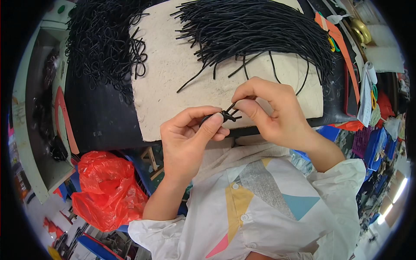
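Observation:
Just in front of my body, at the near edge of a pale board [160, 95], I hold a short black cord [226, 116] with a knot in it. My left hand [190, 134] pinches the knotted part between thumb and fingers. My right hand [271, 108] grips a strand of the same cord between thumb and forefinger, up and to the right of the knot. A loose cord end sticks out below the right fingertips. Beyond my hands a thick bundle of straight black cords [255, 32] lies across the board, several strands straying toward me.
At the far left sits a heap of looped, knotted black cords [102, 43]. A red plastic bag [108, 190] hangs at the near left, beside a grey drawer-like tray [37, 104]. Orange strips [340, 43], scissors [333, 44] and papers [367, 91] line the right side.

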`<action>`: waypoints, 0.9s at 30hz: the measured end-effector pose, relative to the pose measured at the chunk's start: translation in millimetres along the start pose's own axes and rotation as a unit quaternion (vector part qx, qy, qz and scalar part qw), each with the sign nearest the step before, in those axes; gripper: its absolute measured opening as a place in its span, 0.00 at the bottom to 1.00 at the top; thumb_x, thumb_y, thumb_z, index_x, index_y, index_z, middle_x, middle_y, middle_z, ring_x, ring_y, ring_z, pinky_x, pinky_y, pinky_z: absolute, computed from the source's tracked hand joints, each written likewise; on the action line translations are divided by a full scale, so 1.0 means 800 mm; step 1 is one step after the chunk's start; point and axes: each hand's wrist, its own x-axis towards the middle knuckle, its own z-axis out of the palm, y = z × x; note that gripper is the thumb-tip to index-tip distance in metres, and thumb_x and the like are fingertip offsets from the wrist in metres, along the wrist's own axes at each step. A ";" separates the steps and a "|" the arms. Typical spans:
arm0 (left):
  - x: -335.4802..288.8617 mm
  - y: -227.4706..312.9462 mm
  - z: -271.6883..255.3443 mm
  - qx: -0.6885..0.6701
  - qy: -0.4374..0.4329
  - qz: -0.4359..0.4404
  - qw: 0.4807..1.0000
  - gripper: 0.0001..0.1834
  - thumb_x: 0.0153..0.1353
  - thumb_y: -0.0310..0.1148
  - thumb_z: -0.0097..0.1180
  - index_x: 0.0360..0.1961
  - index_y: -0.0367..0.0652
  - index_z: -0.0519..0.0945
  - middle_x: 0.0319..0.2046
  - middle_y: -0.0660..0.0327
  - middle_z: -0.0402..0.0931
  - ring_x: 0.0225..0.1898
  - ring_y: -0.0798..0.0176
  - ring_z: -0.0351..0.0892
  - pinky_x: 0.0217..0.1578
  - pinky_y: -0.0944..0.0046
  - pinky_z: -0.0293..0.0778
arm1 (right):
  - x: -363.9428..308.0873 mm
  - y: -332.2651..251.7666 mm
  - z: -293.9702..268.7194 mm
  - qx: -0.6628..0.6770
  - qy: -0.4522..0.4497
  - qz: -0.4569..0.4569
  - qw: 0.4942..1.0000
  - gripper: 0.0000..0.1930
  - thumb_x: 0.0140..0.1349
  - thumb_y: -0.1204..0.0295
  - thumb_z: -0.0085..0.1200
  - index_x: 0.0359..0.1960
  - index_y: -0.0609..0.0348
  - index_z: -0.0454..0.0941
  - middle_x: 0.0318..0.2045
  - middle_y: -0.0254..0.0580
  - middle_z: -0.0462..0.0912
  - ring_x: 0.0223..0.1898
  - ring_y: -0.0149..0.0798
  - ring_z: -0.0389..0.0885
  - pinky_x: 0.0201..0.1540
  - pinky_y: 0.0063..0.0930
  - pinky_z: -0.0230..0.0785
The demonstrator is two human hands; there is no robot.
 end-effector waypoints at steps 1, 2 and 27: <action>0.000 0.000 -0.001 -0.006 0.005 -0.005 1.000 0.08 0.53 0.21 0.54 0.35 0.29 0.75 0.25 0.53 0.76 0.23 0.67 0.78 0.25 0.75 0.74 | -0.003 0.001 0.005 0.053 0.026 0.041 0.997 0.01 0.53 0.80 0.49 0.28 0.63 0.72 0.23 0.39 0.76 0.27 0.32 0.76 0.31 0.21 0.67; 0.001 -0.001 0.000 -0.013 0.005 -0.007 1.000 0.08 0.53 0.21 0.54 0.35 0.29 0.75 0.25 0.53 0.76 0.23 0.67 0.78 0.25 0.75 0.74 | -0.006 0.004 0.010 0.116 0.040 0.069 0.990 0.02 0.54 0.79 0.48 0.29 0.64 0.72 0.24 0.39 0.76 0.28 0.31 0.76 0.32 0.20 0.67; 0.001 -0.007 -0.002 -0.149 0.033 -0.044 0.987 0.10 0.54 0.24 0.55 0.37 0.31 0.74 0.26 0.57 0.76 0.25 0.68 0.76 0.27 0.75 0.72 | -0.014 0.002 0.015 0.124 -0.028 0.151 0.980 0.06 0.52 0.76 0.53 0.32 0.64 0.76 0.24 0.37 0.72 0.23 0.26 0.69 0.25 0.18 0.61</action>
